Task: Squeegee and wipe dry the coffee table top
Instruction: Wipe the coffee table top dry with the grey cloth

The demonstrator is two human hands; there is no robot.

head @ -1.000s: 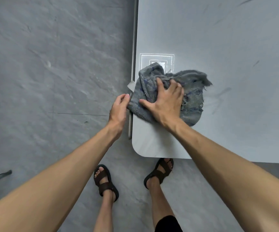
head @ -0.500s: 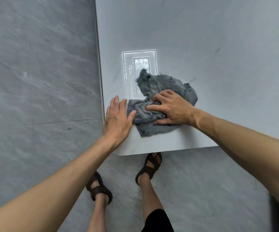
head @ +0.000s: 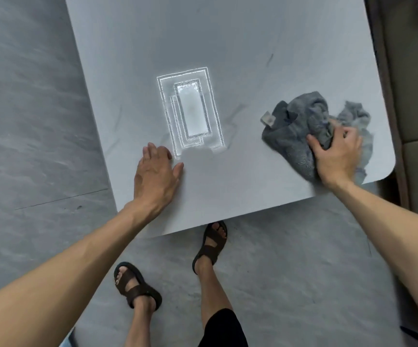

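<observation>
A pale coffee table top (head: 240,41) over grey floor; right hand (head: 335,159) clutches a crumpled cloth (head: 295,131) at right, left hand (head: 155,176) flat, fingers together.

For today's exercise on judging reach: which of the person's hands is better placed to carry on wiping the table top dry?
Probably the right hand: it grips the grey cloth near the table top's right corner. The left hand lies flat and empty, apart from the cloth.

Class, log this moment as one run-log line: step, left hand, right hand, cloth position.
step: wiping dry | left hand: flat on table top | right hand: gripping grey cloth | cloth: near right corner
</observation>
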